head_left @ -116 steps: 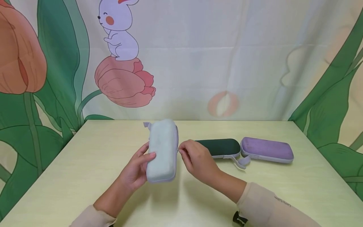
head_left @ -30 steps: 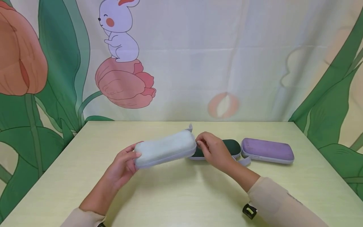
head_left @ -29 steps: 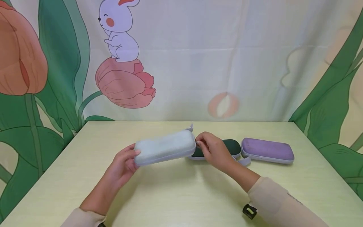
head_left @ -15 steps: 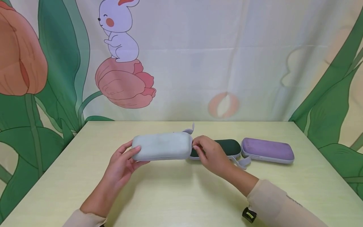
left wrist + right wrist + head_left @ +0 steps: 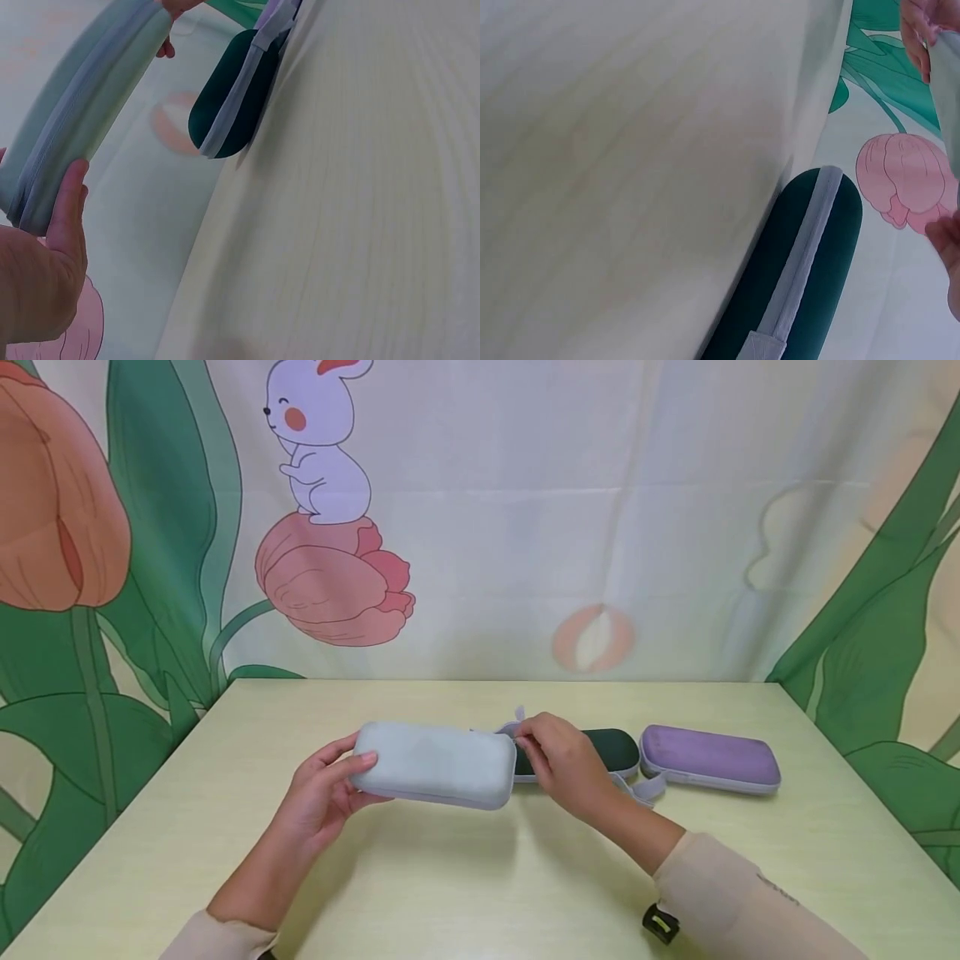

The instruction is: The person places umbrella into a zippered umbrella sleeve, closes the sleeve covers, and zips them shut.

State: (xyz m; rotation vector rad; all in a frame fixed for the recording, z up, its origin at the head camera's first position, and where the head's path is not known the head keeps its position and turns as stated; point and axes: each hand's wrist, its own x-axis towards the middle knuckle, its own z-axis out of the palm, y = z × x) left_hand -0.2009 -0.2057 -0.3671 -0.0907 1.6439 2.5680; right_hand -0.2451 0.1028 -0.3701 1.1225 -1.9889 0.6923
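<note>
A pale blue zippered case is held above the table, lying nearly level with its right end slightly lower. My left hand grips its left end, thumb on top and fingers underneath. At the right end my right hand pinches the small zipper pull between thumb and forefinger. Behind that corner a lilac strap sticks out. In the left wrist view, the zipper runs along the case's side and looks closed there. The right wrist view catches only the edge of the case.
A dark green case with a lilac strap lies on the table, partly behind my right hand. Touching its right end is a purple case. A printed curtain hangs behind the table's far edge.
The pale blue case has turned from upright to lying sideways; lately its right end has tipped down. My right hand has kept pinching at its edge, moving right with it.
</note>
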